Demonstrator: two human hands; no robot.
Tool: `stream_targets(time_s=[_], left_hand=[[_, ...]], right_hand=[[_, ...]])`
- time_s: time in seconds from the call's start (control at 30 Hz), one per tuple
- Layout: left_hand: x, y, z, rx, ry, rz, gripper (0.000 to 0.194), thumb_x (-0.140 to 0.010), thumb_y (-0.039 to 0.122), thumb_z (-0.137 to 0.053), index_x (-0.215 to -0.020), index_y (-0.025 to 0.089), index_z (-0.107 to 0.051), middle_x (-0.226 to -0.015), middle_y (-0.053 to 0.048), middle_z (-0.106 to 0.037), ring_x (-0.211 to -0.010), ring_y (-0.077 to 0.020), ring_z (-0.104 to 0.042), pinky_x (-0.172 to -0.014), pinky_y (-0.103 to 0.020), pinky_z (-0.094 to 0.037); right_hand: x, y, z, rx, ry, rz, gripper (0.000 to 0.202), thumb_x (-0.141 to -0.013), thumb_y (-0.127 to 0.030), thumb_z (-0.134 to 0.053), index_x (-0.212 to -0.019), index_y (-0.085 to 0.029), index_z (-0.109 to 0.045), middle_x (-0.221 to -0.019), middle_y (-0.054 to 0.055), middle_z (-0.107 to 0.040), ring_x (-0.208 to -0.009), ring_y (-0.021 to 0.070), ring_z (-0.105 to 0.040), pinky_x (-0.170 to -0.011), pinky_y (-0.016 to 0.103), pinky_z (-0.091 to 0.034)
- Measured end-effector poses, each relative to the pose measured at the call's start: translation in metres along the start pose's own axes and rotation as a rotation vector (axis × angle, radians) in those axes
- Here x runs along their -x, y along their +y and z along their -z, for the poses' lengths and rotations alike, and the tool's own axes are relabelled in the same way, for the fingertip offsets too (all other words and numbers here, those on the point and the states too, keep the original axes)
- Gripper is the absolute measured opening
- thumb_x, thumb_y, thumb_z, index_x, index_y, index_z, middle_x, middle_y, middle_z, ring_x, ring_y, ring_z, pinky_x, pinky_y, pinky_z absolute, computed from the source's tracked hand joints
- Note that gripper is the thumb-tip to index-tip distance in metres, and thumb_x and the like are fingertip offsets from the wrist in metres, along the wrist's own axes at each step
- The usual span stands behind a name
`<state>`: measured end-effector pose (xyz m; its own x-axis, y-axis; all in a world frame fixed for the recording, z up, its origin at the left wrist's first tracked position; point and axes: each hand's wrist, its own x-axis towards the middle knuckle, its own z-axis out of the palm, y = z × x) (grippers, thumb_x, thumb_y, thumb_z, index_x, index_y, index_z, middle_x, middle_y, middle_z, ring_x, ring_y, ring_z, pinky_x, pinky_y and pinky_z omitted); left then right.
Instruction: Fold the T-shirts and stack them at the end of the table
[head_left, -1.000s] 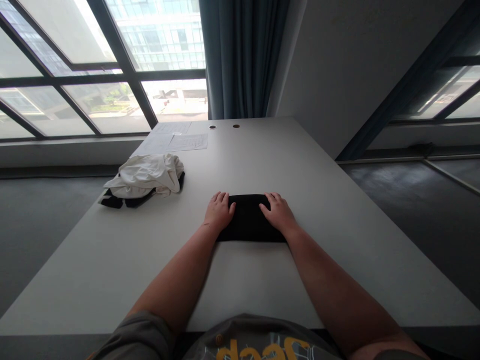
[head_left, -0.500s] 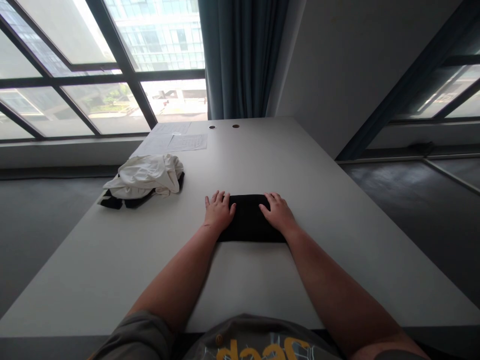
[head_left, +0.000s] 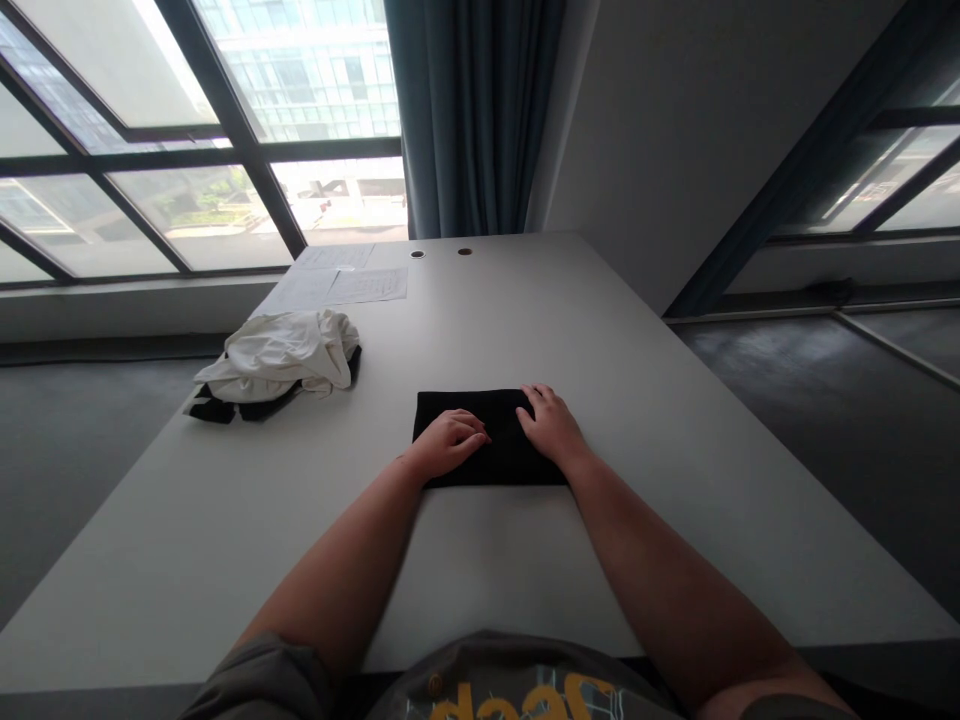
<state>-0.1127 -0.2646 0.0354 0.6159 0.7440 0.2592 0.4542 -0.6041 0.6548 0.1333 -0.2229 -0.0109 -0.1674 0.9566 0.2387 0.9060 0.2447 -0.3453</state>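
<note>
A folded black cloth (head_left: 491,468) lies as a flat rectangle on the white table in front of me. My left hand (head_left: 448,442) rests across its left half, fingers pointing right and lying on the fabric. On the right end of the cloth, my right hand (head_left: 549,420) is laid flat with the fingers reaching to the far edge. Neither hand grips the fabric. The part of the cloth under my palms is hidden.
A crumpled heap of white and black clothing (head_left: 289,352) sits at the table's left side. Behind it are sheets of paper (head_left: 367,286). Two round cable holes (head_left: 418,254) are near the far edge of the white table (head_left: 660,520). A blue curtain (head_left: 472,120) hangs beyond.
My left hand has moved from the cloth's far left corner inward and nearer to me, turning its fingers to the right. My right hand stays at the right end. The view has shifted slightly.
</note>
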Motion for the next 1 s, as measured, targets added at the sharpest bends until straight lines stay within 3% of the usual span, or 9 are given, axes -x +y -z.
stream_targets(time_s=[0.1,0.17,0.23,0.33,0.4,0.63,0.73,0.87,1.0], left_hand=[[-0.001,-0.003,-0.004,-0.018,0.117,0.015,0.033,-0.100,0.029,-0.049,-0.076,0.022,-0.071,-0.082,-0.005,-0.073,-0.093,-0.0215,-0.068,-0.093,-0.038,-0.053],[-0.001,-0.002,-0.007,-0.079,0.163,0.048,0.020,-0.096,0.027,-0.057,-0.082,0.022,-0.070,-0.086,-0.004,-0.072,-0.090,-0.0210,-0.067,-0.091,-0.038,-0.053],[0.000,-0.001,-0.009,-0.139,0.142,0.034,0.006,-0.090,0.024,-0.066,-0.094,0.024,-0.071,-0.101,-0.004,-0.073,-0.101,-0.0220,-0.065,-0.097,-0.040,-0.050],[0.000,0.002,-0.010,-0.223,0.071,-0.001,0.020,-0.087,0.025,-0.072,-0.107,0.028,-0.072,-0.123,-0.003,-0.070,-0.119,-0.0243,-0.061,-0.107,-0.043,-0.044],[-0.001,0.003,-0.012,-0.264,0.041,0.021,0.022,-0.087,0.027,-0.074,-0.109,0.030,-0.073,-0.126,-0.002,-0.069,-0.121,-0.0249,-0.060,-0.107,-0.044,-0.044],[-0.006,-0.001,-0.021,-0.312,0.078,0.115,0.002,-0.089,0.026,-0.073,-0.088,0.027,-0.073,-0.117,0.000,-0.072,-0.112,-0.0234,-0.062,-0.100,-0.041,-0.047],[-0.007,-0.005,-0.022,-0.256,0.157,0.145,0.007,-0.091,0.022,-0.070,-0.085,0.025,-0.070,-0.111,0.000,-0.074,-0.106,-0.0210,-0.064,-0.098,-0.037,-0.049],[-0.007,-0.013,-0.019,-0.304,0.346,0.318,0.008,-0.093,0.018,-0.065,-0.087,0.023,-0.067,-0.108,-0.003,-0.074,-0.103,-0.0223,-0.066,-0.097,-0.038,-0.050],[-0.005,-0.020,-0.014,-0.396,0.400,0.416,0.009,-0.095,0.019,-0.061,-0.091,0.023,-0.068,-0.108,-0.005,-0.073,-0.103,-0.0240,-0.066,-0.098,-0.039,-0.050]], right_hand=[[0.000,0.001,-0.001,-0.007,0.005,0.008,0.054,-0.098,-0.033,-0.050,-0.147,-0.011,-0.057,-0.148,0.019,-0.054,-0.134,0.0325,-0.053,-0.118,0.044,-0.039],[-0.001,0.002,-0.002,-0.013,0.012,0.012,0.053,-0.098,-0.033,-0.050,-0.146,-0.011,-0.058,-0.148,0.019,-0.054,-0.134,0.0329,-0.053,-0.117,0.045,-0.040],[-0.001,0.003,-0.003,-0.017,0.017,0.015,0.053,-0.098,-0.033,-0.050,-0.146,-0.011,-0.058,-0.148,0.020,-0.054,-0.134,0.0334,-0.052,-0.117,0.045,-0.040],[-0.001,0.004,-0.004,-0.016,0.023,0.018,0.053,-0.098,-0.034,-0.050,-0.146,-0.011,-0.058,-0.148,0.020,-0.054,-0.134,0.0335,-0.052,-0.117,0.045,-0.040],[-0.002,0.005,-0.006,-0.012,0.024,0.020,0.053,-0.098,-0.034,-0.050,-0.145,-0.011,-0.058,-0.147,0.020,-0.054,-0.134,0.0332,-0.053,-0.116,0.045,-0.041],[-0.002,0.007,-0.006,-0.001,0.035,0.033,0.052,-0.097,-0.035,-0.051,-0.145,-0.014,-0.058,-0.146,0.019,-0.055,-0.133,0.0321,-0.053,-0.116,0.044,-0.041],[-0.002,0.008,-0.007,-0.009,0.036,0.030,0.052,-0.097,-0.035,-0.051,-0.144,-0.014,-0.059,-0.146,0.019,-0.055,-0.132,0.0328,-0.054,-0.116,0.045,-0.041],[-0.002,0.009,-0.009,-0.033,0.043,0.037,0.052,-0.097,-0.035,-0.050,-0.143,-0.013,-0.059,-0.145,0.020,-0.056,-0.131,0.0337,-0.054,-0.115,0.047,-0.042],[0.002,0.001,-0.005,-0.021,0.134,0.052,0.049,-0.094,-0.032,-0.055,-0.139,-0.013,-0.062,-0.144,0.021,-0.054,-0.136,0.0375,-0.049,-0.116,0.055,-0.040]])
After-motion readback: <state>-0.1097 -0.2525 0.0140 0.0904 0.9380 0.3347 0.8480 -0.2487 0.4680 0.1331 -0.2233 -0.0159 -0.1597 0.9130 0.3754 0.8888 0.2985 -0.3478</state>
